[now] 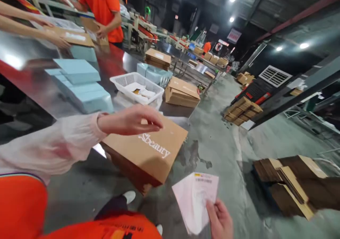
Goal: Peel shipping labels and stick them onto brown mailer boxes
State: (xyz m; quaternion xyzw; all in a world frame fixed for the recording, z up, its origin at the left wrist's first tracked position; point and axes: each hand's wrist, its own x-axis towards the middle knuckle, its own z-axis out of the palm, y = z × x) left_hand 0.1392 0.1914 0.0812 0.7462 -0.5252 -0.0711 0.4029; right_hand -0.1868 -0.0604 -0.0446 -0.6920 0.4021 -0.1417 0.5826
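My left hand (132,120), in a sheer white sleeve, is held over a closed brown cardboard box (170,134) with white "beauty" lettering on its lid. Its fingers are stretched forward and nothing shows in them. Whether they touch the lid I cannot tell. Low in the picture, my right hand (221,219) pinches several pale pink paper slips (198,200) between thumb and fingers. The slips are fanned, and the top one bears print and a small yellow mark. They are beside the box's near right corner, apart from it.
Light blue boxes (87,94) lie on the metal table, near a white plastic basket (124,80) holding packets and stacked flat cartons (183,90). Across the table, a co-worker in an orange shirt (102,10) handles a carton. Folded cardboard (289,182) lies on the floor at right.
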